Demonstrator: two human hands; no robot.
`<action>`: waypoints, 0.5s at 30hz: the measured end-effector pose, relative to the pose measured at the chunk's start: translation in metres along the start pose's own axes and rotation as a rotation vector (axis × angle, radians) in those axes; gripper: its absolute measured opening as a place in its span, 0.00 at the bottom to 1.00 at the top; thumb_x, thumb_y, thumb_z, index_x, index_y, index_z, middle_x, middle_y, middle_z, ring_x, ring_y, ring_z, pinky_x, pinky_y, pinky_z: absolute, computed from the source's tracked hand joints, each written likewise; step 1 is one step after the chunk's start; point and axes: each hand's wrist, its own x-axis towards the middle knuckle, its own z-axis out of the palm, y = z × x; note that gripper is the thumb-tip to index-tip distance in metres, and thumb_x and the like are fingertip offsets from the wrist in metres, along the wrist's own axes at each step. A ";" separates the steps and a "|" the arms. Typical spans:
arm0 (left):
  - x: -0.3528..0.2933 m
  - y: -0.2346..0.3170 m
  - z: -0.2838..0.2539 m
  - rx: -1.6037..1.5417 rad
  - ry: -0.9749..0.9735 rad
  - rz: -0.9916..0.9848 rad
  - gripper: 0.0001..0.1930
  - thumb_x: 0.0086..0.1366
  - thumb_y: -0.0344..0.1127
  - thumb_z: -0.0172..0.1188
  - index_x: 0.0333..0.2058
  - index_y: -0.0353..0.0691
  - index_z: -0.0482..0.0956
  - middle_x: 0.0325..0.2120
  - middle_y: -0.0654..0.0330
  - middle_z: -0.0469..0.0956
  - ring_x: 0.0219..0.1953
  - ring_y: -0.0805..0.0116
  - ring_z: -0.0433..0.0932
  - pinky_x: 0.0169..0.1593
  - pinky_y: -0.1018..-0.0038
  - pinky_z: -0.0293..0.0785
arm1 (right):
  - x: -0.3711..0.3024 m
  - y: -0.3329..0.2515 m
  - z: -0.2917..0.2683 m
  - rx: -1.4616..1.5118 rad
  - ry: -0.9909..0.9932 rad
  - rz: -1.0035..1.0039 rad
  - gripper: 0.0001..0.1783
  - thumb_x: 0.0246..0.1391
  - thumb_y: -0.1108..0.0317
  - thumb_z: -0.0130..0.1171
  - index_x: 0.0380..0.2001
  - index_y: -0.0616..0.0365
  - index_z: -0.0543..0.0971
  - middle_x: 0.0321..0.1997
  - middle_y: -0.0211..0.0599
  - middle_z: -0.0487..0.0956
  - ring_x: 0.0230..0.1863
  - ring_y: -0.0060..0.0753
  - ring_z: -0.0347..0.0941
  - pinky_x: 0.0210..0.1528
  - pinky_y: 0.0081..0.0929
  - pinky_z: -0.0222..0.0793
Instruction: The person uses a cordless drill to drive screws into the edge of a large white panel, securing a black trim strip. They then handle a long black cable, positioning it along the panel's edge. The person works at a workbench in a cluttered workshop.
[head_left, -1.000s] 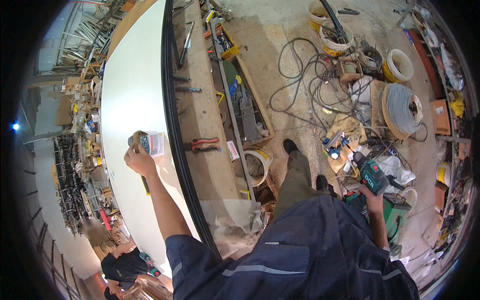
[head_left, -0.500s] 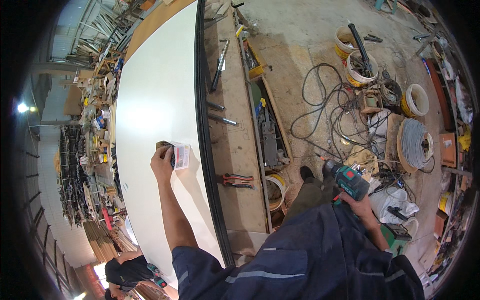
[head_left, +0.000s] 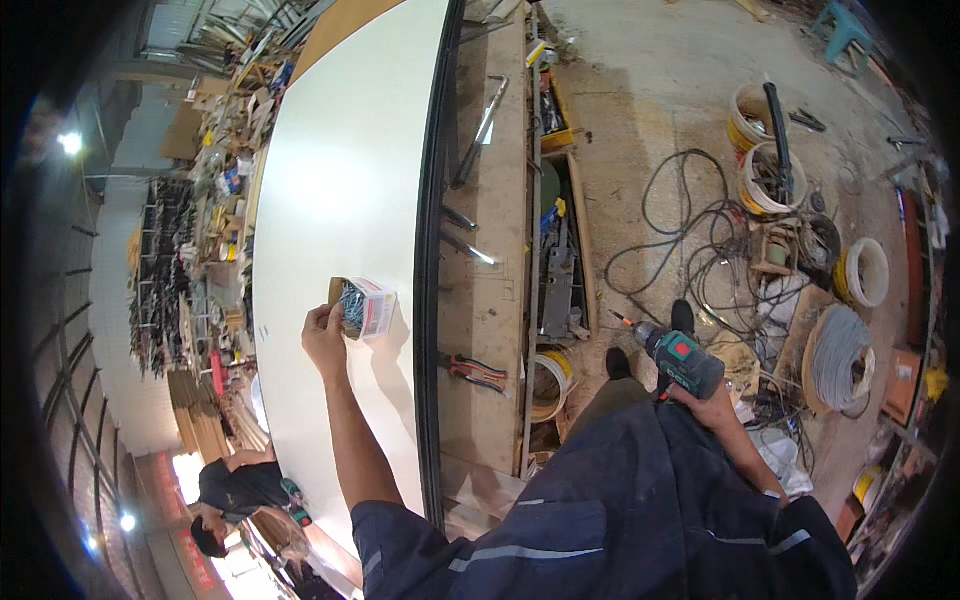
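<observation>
My left hand [head_left: 325, 342] is at a small open cardboard box of screws [head_left: 372, 308], its fingers closed on the near flap. Bluish metal screws show through the open top, and the box is over a long white panel [head_left: 340, 160] with a black edge strip. Whether the box rests on the panel or is slightly lifted, I cannot tell. On the other side, my right hand [head_left: 708, 405] grips a green and black cordless drill [head_left: 685, 362] by its handle. The drill's bit points up and to the left, over the floor.
Beside the panel runs a wooden bench [head_left: 490, 210] bearing red-handled pliers [head_left: 475, 371] and several metal tools. Tangled cable [head_left: 690, 230], buckets [head_left: 770, 180] and a wire coil [head_left: 838, 358] lie on the floor at right. Another person [head_left: 240, 495] stands at the lower left, near another drill.
My left fingers have shifted from over the box's opening to its flap, and the screws are now visible. My view has turned slightly. The drill stays in my right hand.
</observation>
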 end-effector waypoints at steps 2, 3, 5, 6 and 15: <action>-0.005 0.003 -0.001 0.085 0.045 -0.044 0.12 0.66 0.32 0.67 0.39 0.27 0.81 0.30 0.57 0.83 0.27 0.75 0.78 0.29 0.79 0.73 | 0.017 -0.001 -0.021 0.091 -0.085 0.051 0.25 0.49 0.68 0.74 0.50 0.63 0.79 0.44 0.39 0.84 0.47 0.33 0.81 0.52 0.33 0.75; -0.009 0.002 -0.001 0.102 0.052 -0.060 0.12 0.67 0.33 0.66 0.40 0.26 0.81 0.30 0.56 0.83 0.26 0.74 0.79 0.28 0.79 0.73 | 0.029 -0.025 -0.032 0.104 -0.149 0.089 0.24 0.50 0.69 0.74 0.49 0.62 0.79 0.44 0.38 0.84 0.47 0.32 0.80 0.51 0.32 0.76; -0.012 0.011 0.001 0.128 0.062 -0.082 0.13 0.69 0.33 0.63 0.42 0.25 0.80 0.31 0.55 0.83 0.25 0.73 0.79 0.27 0.78 0.74 | 0.041 -0.019 -0.052 0.021 -0.163 0.086 0.24 0.49 0.70 0.75 0.49 0.62 0.79 0.44 0.37 0.84 0.46 0.31 0.80 0.51 0.31 0.76; -0.014 0.020 0.004 0.104 0.099 -0.102 0.13 0.70 0.33 0.61 0.43 0.25 0.80 0.32 0.54 0.83 0.26 0.73 0.80 0.27 0.78 0.75 | 0.047 -0.017 -0.063 -0.020 -0.165 0.082 0.24 0.49 0.70 0.75 0.49 0.62 0.79 0.44 0.36 0.84 0.46 0.31 0.80 0.50 0.31 0.76; -0.102 0.123 0.084 -0.347 0.283 -0.338 0.15 0.73 0.31 0.52 0.53 0.27 0.73 0.34 0.51 0.79 0.28 0.62 0.84 0.31 0.71 0.85 | 0.106 -0.044 -0.125 0.121 -0.263 0.106 0.21 0.47 0.69 0.77 0.44 0.61 0.82 0.39 0.34 0.85 0.44 0.29 0.80 0.49 0.30 0.75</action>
